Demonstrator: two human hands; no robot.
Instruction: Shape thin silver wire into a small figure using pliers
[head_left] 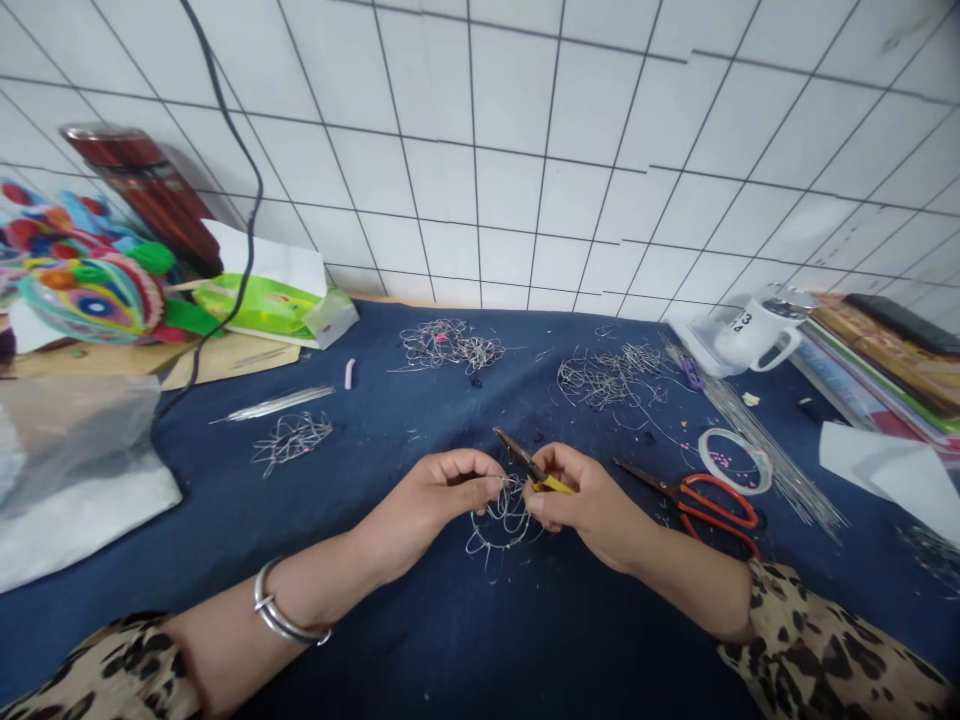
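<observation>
Between my hands is a looped silver wire piece [504, 535], its curled strands hanging just above or on the dark blue cloth. My left hand [459, 485] pinches the wire at its upper left between thumb and fingertips. My right hand [574, 490] is closed around pliers [553, 483] with yellow handles, and their dark jaws point up and to the left, past the wire. The right fingertips are close beside the wire loops; whether they also hold a strand, I cannot tell. Scissors with red handles [720, 500] lie to the right of my right hand.
Tangled wire bundles [450, 345] [607, 375] lie toward the wall, with a smaller one [294, 440] at left. Straight wires [780, 455], a tape roll [766, 470] around pink beads and a white mug [761, 330] are at right. A black cable [251, 230] hangs at left near a plastic bag [82, 480].
</observation>
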